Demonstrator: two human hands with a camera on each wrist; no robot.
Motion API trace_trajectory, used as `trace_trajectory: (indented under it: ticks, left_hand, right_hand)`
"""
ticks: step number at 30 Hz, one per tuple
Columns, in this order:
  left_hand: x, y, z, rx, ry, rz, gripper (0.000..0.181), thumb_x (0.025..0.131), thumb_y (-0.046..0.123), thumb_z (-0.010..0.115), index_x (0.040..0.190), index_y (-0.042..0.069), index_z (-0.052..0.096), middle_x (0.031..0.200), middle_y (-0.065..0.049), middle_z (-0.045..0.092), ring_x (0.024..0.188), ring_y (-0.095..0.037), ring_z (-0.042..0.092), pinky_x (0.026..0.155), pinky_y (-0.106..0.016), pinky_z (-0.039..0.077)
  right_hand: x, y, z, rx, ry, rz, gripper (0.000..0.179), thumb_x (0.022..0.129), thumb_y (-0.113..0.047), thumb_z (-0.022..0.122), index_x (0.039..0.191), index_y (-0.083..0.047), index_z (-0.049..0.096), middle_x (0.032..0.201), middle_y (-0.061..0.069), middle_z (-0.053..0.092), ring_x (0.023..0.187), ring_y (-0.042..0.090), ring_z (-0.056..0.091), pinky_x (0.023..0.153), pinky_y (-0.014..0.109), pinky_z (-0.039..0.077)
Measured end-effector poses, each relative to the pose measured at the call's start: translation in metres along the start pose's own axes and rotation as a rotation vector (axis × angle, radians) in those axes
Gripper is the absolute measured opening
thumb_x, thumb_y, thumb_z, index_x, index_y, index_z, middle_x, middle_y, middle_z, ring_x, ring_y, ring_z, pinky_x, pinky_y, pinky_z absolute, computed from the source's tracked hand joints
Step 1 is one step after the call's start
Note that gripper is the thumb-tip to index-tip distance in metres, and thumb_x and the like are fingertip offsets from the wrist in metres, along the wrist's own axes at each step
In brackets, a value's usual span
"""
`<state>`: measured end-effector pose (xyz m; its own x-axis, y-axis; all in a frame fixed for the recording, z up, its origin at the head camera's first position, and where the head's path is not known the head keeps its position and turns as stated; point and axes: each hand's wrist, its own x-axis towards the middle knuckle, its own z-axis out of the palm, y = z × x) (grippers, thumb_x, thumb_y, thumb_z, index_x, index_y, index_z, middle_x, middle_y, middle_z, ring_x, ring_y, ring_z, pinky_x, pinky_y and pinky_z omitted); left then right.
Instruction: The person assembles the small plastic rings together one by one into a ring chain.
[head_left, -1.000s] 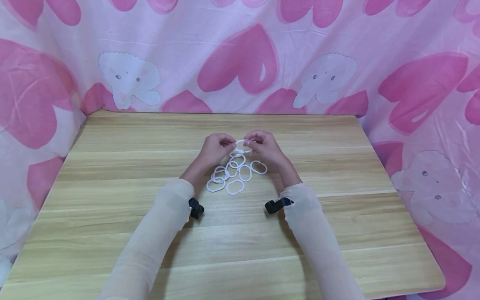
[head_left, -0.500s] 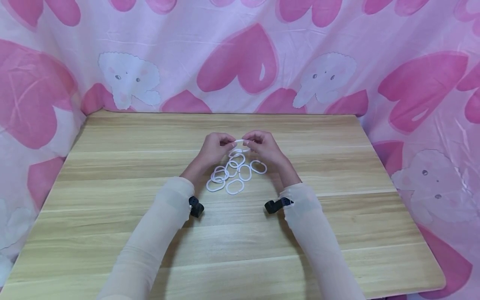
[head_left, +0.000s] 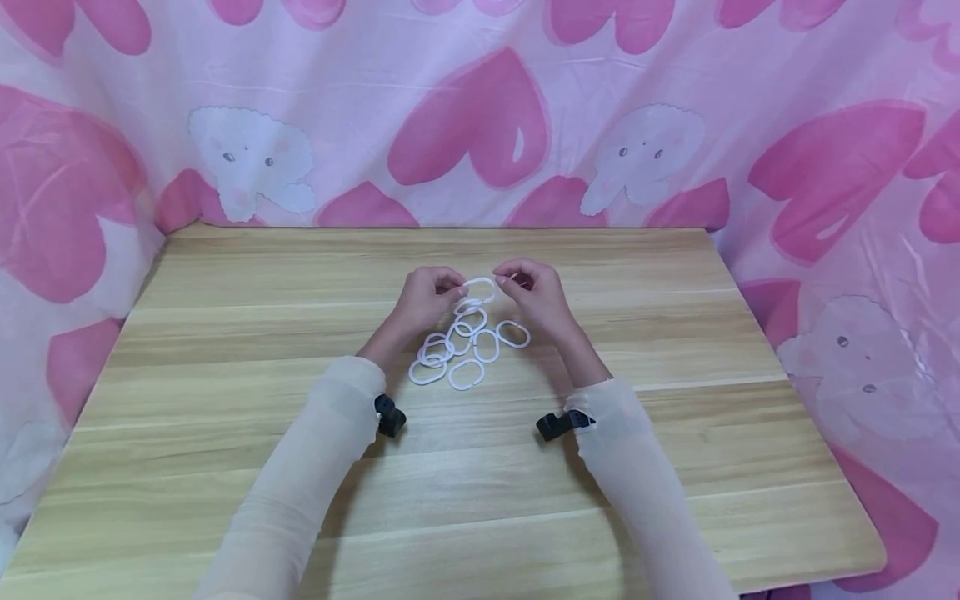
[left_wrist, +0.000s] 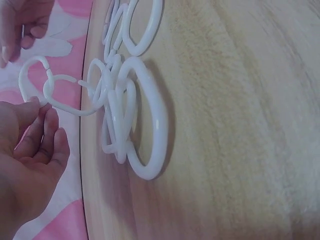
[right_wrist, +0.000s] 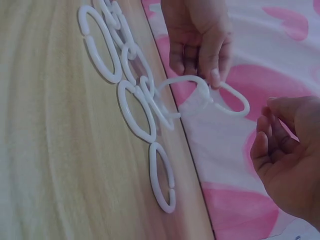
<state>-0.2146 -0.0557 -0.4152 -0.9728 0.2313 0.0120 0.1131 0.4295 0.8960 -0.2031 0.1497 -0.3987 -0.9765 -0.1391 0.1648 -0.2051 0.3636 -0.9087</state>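
Where the thumb and index finger of the left hand [head_left: 424,298] meet, they pinch one end of the held ring [left_wrist: 22,79], which is raised above the desk [head_left: 225,417]. The right hand [head_left: 538,293] lies just beside the opposite end, apart from it; its thumb and index tips are close together, though whether they touch cannot be told, and its other fingers curl loosely. The held ring is a smooth, white, slightly glossy oval, rounded in section and split by a narrow gap. Through it passes a second ring [left_wrist: 66,108] of the same form, its own gap showing in the left wrist view, which slopes down toward the linked rings [left_wrist: 159,120]. These overlap in a short chain slanting toward the desk's near left corner; not every link can be made out. On the chain's right side lie a middle ring [right_wrist: 124,110], perhaps touching it, a right ring [right_wrist: 154,172] just beside that one, and a near ring [right_wrist: 96,61] closer to the desk's near edge. The group occupies the middle of the desk, well apart from its edges. Farther out are pale sleeves [head_left: 277,475] with black wrist devices [head_left: 390,417]; beyond the far edge hangs a pink curtain [head_left: 337,75] printed with hearts and white animals.
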Motion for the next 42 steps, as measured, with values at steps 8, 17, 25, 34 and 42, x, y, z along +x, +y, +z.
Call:
trace_trajectory:
  ticks: [8, 17, 25, 34, 42]
  left_hand:
    - [0.000, 0.000, 0.001, -0.046, -0.008, -0.014, 0.020, 0.096, 0.004, 0.066, 0.114, -0.005, 0.069, 0.100, -0.023, 0.076, 0.091, -0.032, 0.073, 0.072, -0.019, 0.053]
    - [-0.001, -0.002, 0.000, -0.082, 0.006, -0.014, 0.016, 0.096, 0.004, 0.064, 0.108, -0.005, 0.068, 0.101, -0.025, 0.076, 0.093, -0.036, 0.073, 0.073, -0.018, 0.051]
    - [-0.001, -0.001, 0.001, -0.049, 0.025, -0.028, 0.016, 0.097, 0.011, 0.066, 0.104, -0.003, 0.071, 0.100, -0.022, 0.076, 0.087, -0.025, 0.070, 0.071, -0.017, 0.049]
    - [0.000, -0.002, 0.002, -0.044, 0.047, -0.016, 0.013, 0.096, 0.009, 0.068, 0.101, -0.003, 0.072, 0.096, -0.021, 0.075, 0.077, -0.012, 0.061, 0.071, -0.018, 0.049]
    - [-0.001, -0.001, 0.001, -0.064, 0.037, -0.015, 0.016, 0.095, 0.006, 0.067, 0.107, -0.003, 0.072, 0.098, -0.023, 0.076, 0.077, -0.011, 0.063, 0.070, -0.016, 0.050]
  right_hand:
    - [-0.022, -0.005, -0.003, -0.138, -0.275, -0.064, 0.015, 0.093, 0.002, 0.066, 0.106, 0.007, 0.072, 0.092, 0.021, 0.072, 0.072, 0.009, 0.056, 0.064, 0.018, 0.047]
    - [-0.041, 0.004, 0.007, -0.392, -0.528, -0.144, 0.011, 0.094, -0.005, 0.068, 0.102, -0.004, 0.077, 0.099, 0.008, 0.077, 0.088, 0.013, 0.067, 0.080, 0.026, 0.057]
    - [-0.043, 0.005, 0.022, -0.512, -0.583, -0.276, 0.010, 0.094, -0.008, 0.069, 0.098, -0.007, 0.078, 0.095, 0.004, 0.077, 0.091, 0.015, 0.070, 0.083, 0.027, 0.058]
    - [-0.043, 0.007, 0.032, -0.669, -0.587, -0.352, 0.007, 0.092, -0.012, 0.073, 0.090, -0.015, 0.078, 0.088, -0.003, 0.075, 0.089, 0.012, 0.069, 0.082, 0.031, 0.057]
    - [-0.042, 0.003, 0.037, -0.710, -0.664, -0.380, 0.004, 0.092, -0.018, 0.074, 0.090, -0.016, 0.077, 0.089, -0.004, 0.074, 0.086, 0.011, 0.068, 0.079, 0.027, 0.056]
